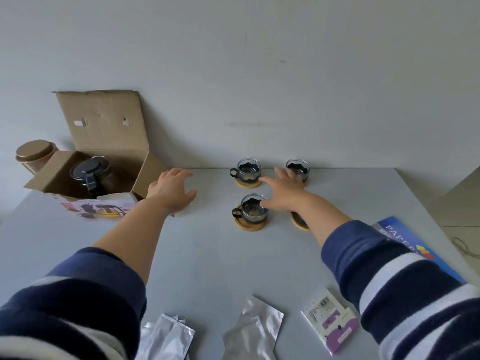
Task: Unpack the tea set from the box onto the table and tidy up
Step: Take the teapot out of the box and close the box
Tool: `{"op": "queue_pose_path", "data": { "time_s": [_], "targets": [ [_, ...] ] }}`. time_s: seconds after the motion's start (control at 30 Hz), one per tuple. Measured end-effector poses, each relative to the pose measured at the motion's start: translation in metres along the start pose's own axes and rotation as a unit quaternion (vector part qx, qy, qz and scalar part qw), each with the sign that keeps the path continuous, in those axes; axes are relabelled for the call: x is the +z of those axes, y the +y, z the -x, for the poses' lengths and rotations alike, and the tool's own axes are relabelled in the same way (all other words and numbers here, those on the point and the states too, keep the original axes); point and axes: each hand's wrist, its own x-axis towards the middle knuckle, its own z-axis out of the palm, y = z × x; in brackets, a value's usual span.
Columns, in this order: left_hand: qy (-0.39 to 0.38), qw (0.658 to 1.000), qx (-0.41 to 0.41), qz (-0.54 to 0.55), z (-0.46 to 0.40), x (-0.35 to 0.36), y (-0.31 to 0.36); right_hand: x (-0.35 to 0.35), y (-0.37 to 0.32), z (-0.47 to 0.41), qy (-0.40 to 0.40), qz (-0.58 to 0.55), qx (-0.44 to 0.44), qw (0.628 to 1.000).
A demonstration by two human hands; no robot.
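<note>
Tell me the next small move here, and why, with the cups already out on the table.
Probably reach the left hand into the open cardboard box and lift out the glass teapot. It looks like the only tea-set piece still inside, while glass cups on wooden coasters already stand on the table. The left hand is open, empty and next to the box; the right hand is among the cups.

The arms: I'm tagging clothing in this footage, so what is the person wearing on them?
Both arms wear a soft, fuzzy-looking top in dark navy with broad white stripes. The left sleeve and right sleeve are pushed up, leaving the forearms bare. The left hand and right hand are bare: no gloves, rings or watch visible.
</note>
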Motion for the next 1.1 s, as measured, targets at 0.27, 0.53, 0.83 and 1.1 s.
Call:
{"op": "queue_pose_path", "data": {
  "time_s": [0.27, 0.53, 0.83, 1.1],
  "targets": [
    [0.036, 0.997, -0.061, -0.010, 0.014, -0.044, -0.124, -0.001, -0.143, -0.019, -0.009, 0.016, -0.076, 0.997],
    [0.029, 0.994, -0.101, -0.003, 0.002, -0.048, -0.245, 0.023, -0.285, -0.053, 0.060, -0.095, -0.139, 0.984],
    [0.011, 0.989, -0.115, 0.095, -0.020, -0.026, -0.300, 0.049, -0.389, -0.099, -0.050, -0.167, -0.041, 0.984],
    [0.016, 0.984, -0.113, 0.140, -0.025, -0.020, -0.303, 0.059, -0.420, -0.116, -0.084, -0.145, -0.005, 0.986]
  ]
}}
